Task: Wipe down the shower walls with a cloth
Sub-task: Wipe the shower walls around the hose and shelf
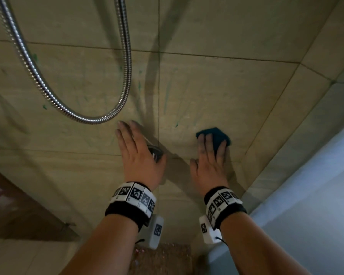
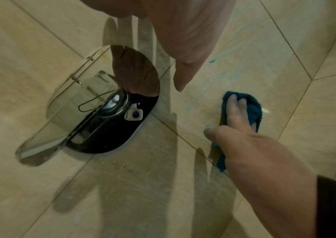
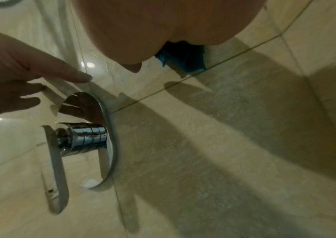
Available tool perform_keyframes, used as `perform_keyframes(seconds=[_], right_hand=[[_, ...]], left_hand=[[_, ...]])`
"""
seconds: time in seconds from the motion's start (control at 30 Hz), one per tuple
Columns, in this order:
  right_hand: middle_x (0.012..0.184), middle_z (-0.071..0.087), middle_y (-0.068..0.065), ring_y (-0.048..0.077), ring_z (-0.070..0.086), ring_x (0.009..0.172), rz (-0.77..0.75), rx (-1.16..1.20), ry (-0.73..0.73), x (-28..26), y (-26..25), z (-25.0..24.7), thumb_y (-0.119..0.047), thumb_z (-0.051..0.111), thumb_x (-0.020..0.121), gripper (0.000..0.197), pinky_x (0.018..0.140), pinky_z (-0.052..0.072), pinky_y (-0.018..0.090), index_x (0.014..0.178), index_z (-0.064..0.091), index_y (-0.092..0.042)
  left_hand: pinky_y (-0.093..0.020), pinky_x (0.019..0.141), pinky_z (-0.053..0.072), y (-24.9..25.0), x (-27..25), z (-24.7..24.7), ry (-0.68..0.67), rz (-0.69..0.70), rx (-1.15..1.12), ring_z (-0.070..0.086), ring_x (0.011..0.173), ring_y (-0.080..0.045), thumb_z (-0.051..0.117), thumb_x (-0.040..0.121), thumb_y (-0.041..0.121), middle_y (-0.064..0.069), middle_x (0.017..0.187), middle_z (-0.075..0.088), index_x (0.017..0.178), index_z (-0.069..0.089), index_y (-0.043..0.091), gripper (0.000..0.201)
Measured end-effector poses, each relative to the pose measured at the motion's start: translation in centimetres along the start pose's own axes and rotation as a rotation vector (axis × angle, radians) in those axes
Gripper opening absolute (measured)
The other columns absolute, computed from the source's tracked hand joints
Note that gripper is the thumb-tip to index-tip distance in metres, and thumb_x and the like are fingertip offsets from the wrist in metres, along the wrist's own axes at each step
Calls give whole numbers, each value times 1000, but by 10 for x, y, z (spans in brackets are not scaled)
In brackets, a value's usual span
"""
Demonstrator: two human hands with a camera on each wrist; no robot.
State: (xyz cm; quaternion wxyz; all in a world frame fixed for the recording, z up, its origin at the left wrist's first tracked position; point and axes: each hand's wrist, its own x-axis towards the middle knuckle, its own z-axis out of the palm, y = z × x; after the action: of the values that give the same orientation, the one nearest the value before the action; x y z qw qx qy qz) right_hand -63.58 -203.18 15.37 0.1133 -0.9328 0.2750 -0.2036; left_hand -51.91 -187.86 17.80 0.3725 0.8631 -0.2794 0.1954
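The beige tiled shower wall (image 1: 226,86) fills the head view, with faint green smears (image 1: 176,124) on it. My right hand (image 1: 203,151) presses a dark teal cloth (image 1: 216,135) flat against the wall with straight fingers. In the left wrist view the cloth (image 2: 250,106) shows above and below that hand (image 2: 234,122). My left hand (image 1: 135,147) holds nothing; its fingers are stretched out at the wall just above the chrome mixer valve (image 1: 156,152). The right wrist view shows a blue edge of cloth (image 3: 183,61) under my palm.
A metal shower hose (image 1: 125,66) hangs in a loop above my left hand. The valve's plate and lever (image 3: 85,136) stick out from the wall. A side wall (image 1: 286,135) meets the tiled wall at the right. A dark brown surface (image 1: 18,211) lies lower left.
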Motion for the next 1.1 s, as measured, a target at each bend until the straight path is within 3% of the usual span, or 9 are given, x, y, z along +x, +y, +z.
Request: perform_keyframes(seconds=[0.1, 0.2, 0.3, 0.4, 0.63, 0.77, 0.9, 1.0, 1.1], right_hand=[[158, -37, -19, 29, -32, 150, -13, 53, -36, -1, 2, 0, -49, 13, 95, 74, 118, -29, 41, 144, -41, -44], [150, -47, -26, 24, -40, 145, -47, 95, -2, 3, 0, -11, -48, 15, 97, 74, 125, -15, 51, 145, -40, -46], [153, -43, -27, 29, -32, 150, -57, 128, 119, 21, -16, -42, -44, 23, 99, 76, 125, -6, 58, 152, -31, -45], [169, -19, -12, 36, -23, 153, -56, 147, 286, 47, -34, -86, -37, 33, 102, 75, 125, -8, 58, 162, -10, -31], [172, -5, 0, 42, -17, 154, -76, 172, 452, 67, -48, -113, -22, 41, 98, 77, 125, -10, 58, 164, 3, -21], [171, -13, -6, 41, -17, 154, -86, 90, 363, 52, -37, -84, -23, 42, 97, 82, 124, -12, 57, 163, -7, -26], [154, -44, -22, 37, -22, 153, -67, 76, 184, 29, -23, -45, -27, 40, 98, 92, 123, -17, 53, 152, -33, -39], [148, -51, -25, 31, -25, 151, -35, 59, 89, 14, -15, -23, -29, 40, 99, 94, 121, -22, 49, 146, -41, -42], [145, -53, -25, 28, -29, 150, -16, 51, 39, 8, -12, -15, -30, 39, 101, 94, 118, -29, 42, 143, -44, -43]], left_hand=[[-55, 124, 28, 1, -6, -5, 53, -39, -54, 16, 155, -42, 85, 79, 30, -24, 167, 13, 161, 21, 3, 107], [-54, 106, 48, 0, -6, -6, 110, -55, -108, 47, 129, -38, 81, 81, 24, -18, 140, 44, 138, 45, 3, 70], [-48, 85, 55, -1, -1, -10, -48, -197, -137, 59, 105, -30, 77, 88, 30, -5, 116, 54, 119, 52, 13, 44], [-41, 72, 52, -4, 3, -10, -182, -285, -63, 63, 88, -29, 69, 94, 41, 0, 100, 59, 101, 50, 21, 28], [-43, 77, 59, -18, 9, 1, -372, -420, 42, 71, 80, -29, 57, 93, 58, -3, 89, 70, 99, 50, 24, 35], [-45, 93, 56, -18, 9, 4, -436, -476, 85, 68, 104, -32, 59, 94, 57, -12, 110, 70, 125, 53, 10, 57], [-45, 99, 49, -11, 7, 4, -463, -512, 148, 58, 122, -39, 60, 97, 58, -22, 135, 55, 138, 43, 0, 74], [-45, 100, 51, -14, 7, 9, -500, -568, 138, 60, 120, -39, 59, 94, 62, -23, 135, 54, 141, 40, -3, 82], [-42, 88, 58, -24, 5, 18, -569, -653, 99, 70, 99, -33, 60, 82, 72, -16, 113, 68, 132, 54, 3, 86]])
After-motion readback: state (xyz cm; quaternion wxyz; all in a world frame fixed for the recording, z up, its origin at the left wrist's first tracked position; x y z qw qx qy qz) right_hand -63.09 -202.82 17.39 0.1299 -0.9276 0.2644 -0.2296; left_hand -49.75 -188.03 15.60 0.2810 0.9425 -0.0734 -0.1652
